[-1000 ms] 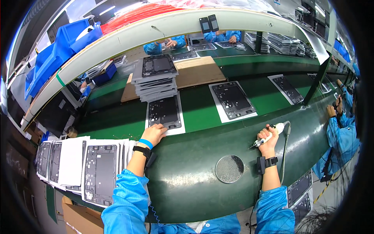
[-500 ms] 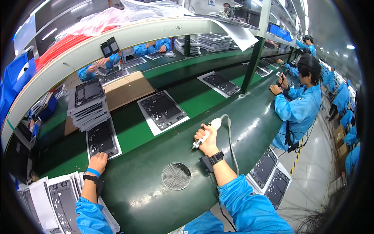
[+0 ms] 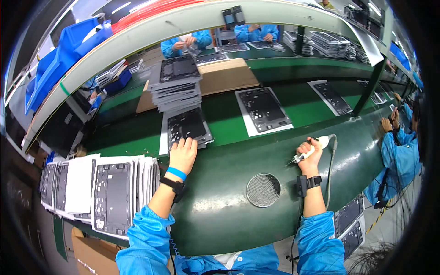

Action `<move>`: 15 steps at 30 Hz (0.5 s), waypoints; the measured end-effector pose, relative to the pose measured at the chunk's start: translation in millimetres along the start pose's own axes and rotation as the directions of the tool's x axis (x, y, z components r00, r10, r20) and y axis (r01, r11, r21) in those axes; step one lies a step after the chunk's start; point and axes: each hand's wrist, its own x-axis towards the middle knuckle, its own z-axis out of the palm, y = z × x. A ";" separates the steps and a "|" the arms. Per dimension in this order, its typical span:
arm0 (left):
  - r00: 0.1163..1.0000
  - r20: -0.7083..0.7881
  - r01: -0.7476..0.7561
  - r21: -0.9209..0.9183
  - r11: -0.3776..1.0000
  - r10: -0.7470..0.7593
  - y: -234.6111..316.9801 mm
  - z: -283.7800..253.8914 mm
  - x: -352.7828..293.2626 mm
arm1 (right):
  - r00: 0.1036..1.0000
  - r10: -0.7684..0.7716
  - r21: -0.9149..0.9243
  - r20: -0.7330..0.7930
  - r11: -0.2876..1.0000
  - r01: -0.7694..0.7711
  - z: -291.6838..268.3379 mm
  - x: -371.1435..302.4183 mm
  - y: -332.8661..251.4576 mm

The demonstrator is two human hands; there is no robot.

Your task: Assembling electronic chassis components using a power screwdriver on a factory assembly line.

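Observation:
Near the conveyor's edge, my left hand (image 3: 183, 155) is closed on the near edge of a black tablet housing (image 3: 187, 127). A white sheet (image 3: 163, 137) shows along the housing's left side, partly under it. My left thumb is hidden. Over the dark green worktop (image 3: 220, 220), my right hand (image 3: 310, 155) is wrapped round a white electric screwdriver (image 3: 322, 143). Its thin metal tip points down to the left, and a grey cord (image 3: 331, 178) runs from its upper end. No housing lies under the tip.
A tall stack of housings and sheets (image 3: 176, 87) stands behind my left hand. More housings (image 3: 263, 109) lie on the green conveyor (image 3: 224, 130). Upright housings (image 3: 112, 197) fill the left side. A round mesh grille (image 3: 263, 189) is set into the worktop. A co-worker (image 3: 398, 146) sits at right.
My view has turned left. The housing under my left hand has shifted right relative to its white sheet. My right hand still holds the electric screwdriver above the worktop.

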 end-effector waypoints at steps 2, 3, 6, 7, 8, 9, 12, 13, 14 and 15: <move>0.999 0.025 0.033 -0.026 0.999 -0.033 -12.4 -0.7 4.3 | 1.000 0.003 0.030 0.003 1.000 -0.003 3.7 -0.3 1.9; 0.996 0.080 0.050 -0.024 0.998 -0.048 -24.2 3.9 3.8 | 1.000 0.012 0.032 0.007 0.999 -0.012 5.5 -2.2 4.9; 0.977 0.185 0.106 0.018 0.994 -0.107 -44.1 33.6 -5.6 | 1.000 0.004 -0.007 0.013 1.000 -0.004 5.1 -0.9 4.4; 0.977 0.184 0.107 0.023 0.994 -0.110 -46.0 41.7 -10.7 | 1.000 0.007 -0.004 0.017 1.000 -0.007 4.4 -0.8 4.5; 0.974 0.202 0.101 0.006 0.995 -0.100 -46.9 49.4 -16.2 | 1.000 0.007 0.006 0.022 1.000 -0.007 4.8 -0.8 4.3; 0.972 0.221 0.091 -0.015 0.996 -0.085 -45.5 52.9 -18.6 | 1.000 0.003 0.016 0.023 1.000 -0.003 2.8 -1.2 3.4; 0.962 0.264 0.118 -0.146 0.982 -0.076 -52.6 54.2 -19.4 | 0.999 0.013 0.023 0.041 1.000 -0.014 0.5 0.9 2.2; 0.960 0.280 0.093 -0.236 0.967 -0.024 -53.8 47.9 -19.4 | 0.998 0.014 0.017 0.054 1.000 -0.015 0.0 -1.3 -0.8; 0.965 0.261 0.058 -0.305 0.951 0.025 -56.8 41.9 -17.4 | 0.999 0.006 0.022 0.047 1.000 -0.007 1.9 -3.5 -2.3; 0.975 0.212 -0.005 -0.280 0.960 0.067 -58.2 39.8 -20.0 | 0.999 0.010 0.014 0.052 1.000 -0.011 1.2 -2.5 0.2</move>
